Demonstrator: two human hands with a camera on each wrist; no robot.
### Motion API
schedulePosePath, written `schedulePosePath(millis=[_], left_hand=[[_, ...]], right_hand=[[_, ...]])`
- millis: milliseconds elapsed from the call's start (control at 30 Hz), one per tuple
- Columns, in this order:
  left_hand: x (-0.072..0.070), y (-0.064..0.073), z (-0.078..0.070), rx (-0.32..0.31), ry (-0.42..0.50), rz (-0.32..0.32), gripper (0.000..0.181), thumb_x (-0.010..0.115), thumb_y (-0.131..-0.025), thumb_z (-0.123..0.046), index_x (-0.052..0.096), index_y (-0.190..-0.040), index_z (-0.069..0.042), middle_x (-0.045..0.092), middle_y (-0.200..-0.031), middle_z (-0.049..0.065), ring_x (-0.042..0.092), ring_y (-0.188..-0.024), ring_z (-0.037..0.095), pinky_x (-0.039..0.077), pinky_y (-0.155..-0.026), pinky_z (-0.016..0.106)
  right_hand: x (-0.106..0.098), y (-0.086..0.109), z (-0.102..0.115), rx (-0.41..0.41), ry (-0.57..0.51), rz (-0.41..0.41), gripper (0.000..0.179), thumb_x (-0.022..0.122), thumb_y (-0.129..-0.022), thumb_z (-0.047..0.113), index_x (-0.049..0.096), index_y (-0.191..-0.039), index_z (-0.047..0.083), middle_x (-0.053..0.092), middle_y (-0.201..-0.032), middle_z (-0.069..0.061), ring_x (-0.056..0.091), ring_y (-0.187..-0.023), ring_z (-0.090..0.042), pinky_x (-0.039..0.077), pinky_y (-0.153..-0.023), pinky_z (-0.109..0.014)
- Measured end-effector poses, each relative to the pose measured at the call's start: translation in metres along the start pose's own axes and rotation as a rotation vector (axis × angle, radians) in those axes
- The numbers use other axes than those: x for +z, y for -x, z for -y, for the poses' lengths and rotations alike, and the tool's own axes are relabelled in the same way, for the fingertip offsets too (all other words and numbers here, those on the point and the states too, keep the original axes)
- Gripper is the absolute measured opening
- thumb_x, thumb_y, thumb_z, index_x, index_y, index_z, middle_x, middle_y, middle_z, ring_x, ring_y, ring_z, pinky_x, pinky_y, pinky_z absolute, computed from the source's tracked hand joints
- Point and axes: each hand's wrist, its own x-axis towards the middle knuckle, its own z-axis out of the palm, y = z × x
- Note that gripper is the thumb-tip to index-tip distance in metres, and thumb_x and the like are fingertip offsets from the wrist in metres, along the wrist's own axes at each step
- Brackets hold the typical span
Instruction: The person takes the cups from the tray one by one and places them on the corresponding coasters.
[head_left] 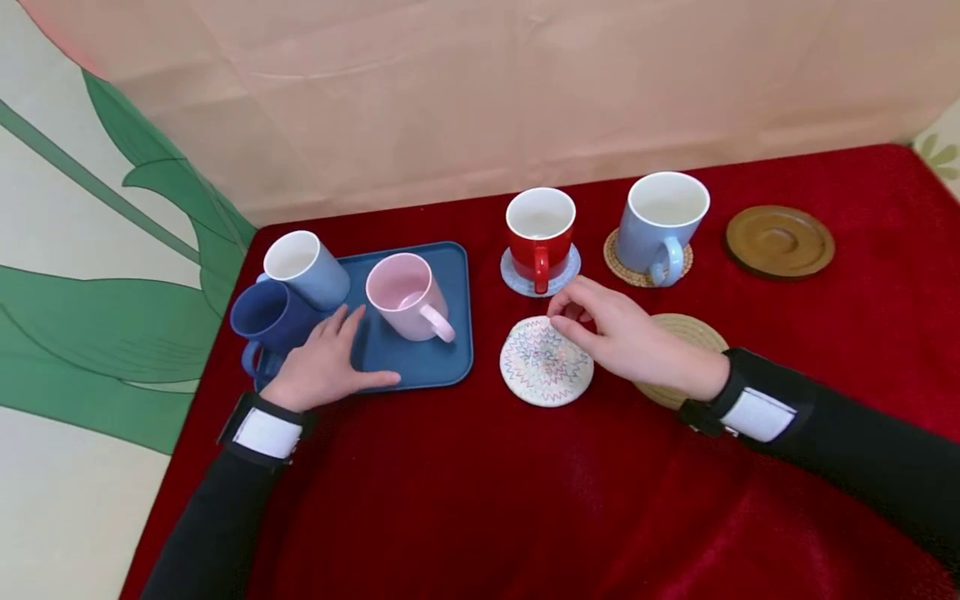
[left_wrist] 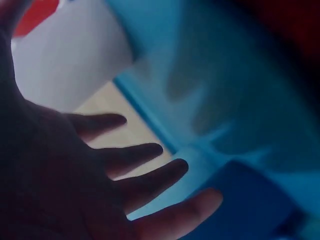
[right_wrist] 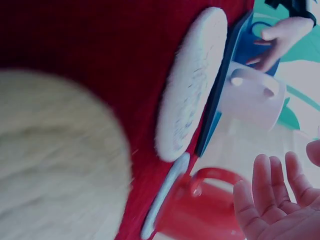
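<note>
- Clearly, around nine o'clock, a blue tray point(head_left: 455, 287) bears a pink mug point(head_left: 405, 312), a pale-blue mug point(head_left: 324, 282) and a navy mug point(head_left: 277, 325).
- Red mug point(head_left: 557, 250) on a lacy blue coaster point(head_left: 517, 279), at twelve o'clock from the zigzag-stitched coaster point(head_left: 543, 367).
- Pink mug: upright, handle toward four o'clock.
- Left hand point(head_left: 326, 367): fingers spread wide, pink mug at its two o'clock; contact with the navy mug, I cannot tell.
- Right hand point(head_left: 611, 329): loosely bent, unclamped, zigzag-stitched coaster at eight o'clock.
</note>
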Motion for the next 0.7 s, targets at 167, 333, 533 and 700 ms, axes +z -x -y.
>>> schedulePosePath(millis=[167, 333, 533, 700], left_hand=[[0.015, -0.002, 0.003, 0.036, 0.008, 0.095, 0.108, 0.076, -0.081, -0.060, 0.026, -0.161, -0.006, 0.019, -0.163, 0.032, 0.023, -0.145, 0.057, 0.037, -0.102, 0.074], [0.019, -0.002, 0.003, 0.055, 0.027, 0.080, 0.106, 0.078, -0.081, -0.057, 0.029, -0.160, -0.008, 0.019, -0.162, 0.033, 0.022, -0.144, 0.060, 0.037, -0.101, 0.074], [0.020, -0.004, 0.003, 0.064, 0.040, 0.063, 0.105, 0.080, -0.079, -0.056, 0.032, -0.159, -0.008, 0.021, -0.161, 0.035, 0.024, -0.143, 0.060, 0.039, -0.100, 0.073], [0.019, -0.004, 0.002, 0.073, 0.029, 0.041, 0.102, 0.081, -0.079, -0.056, 0.037, -0.157, -0.007, 0.025, -0.159, 0.035, 0.028, -0.142, 0.059, 0.041, -0.099, 0.072]], right_hand=[[0.014, -0.017, 0.012, -0.025, -0.009, 0.054, 0.008, 0.065, -0.099, 0.009, 0.061, -0.106, 0.008, 0.060, -0.098, -0.004, 0.056, -0.091, -0.020, 0.050, -0.080, -0.039], [0.031, -0.039, 0.027, -0.017, -0.063, 0.101, 0.013, 0.065, -0.099, 0.011, 0.061, -0.111, 0.007, 0.062, -0.104, -0.006, 0.059, -0.096, -0.021, 0.053, -0.086, -0.040], [0.056, -0.065, 0.038, 0.052, -0.198, 0.155, 0.026, 0.061, -0.102, 0.014, 0.059, -0.124, 0.000, 0.064, -0.118, -0.012, 0.063, -0.108, -0.025, 0.053, -0.096, -0.039], [0.076, -0.082, 0.042, 0.147, -0.250, 0.178, 0.026, 0.055, -0.106, 0.021, 0.064, -0.118, 0.001, 0.068, -0.107, -0.013, 0.062, -0.098, -0.024, 0.052, -0.088, -0.033]])
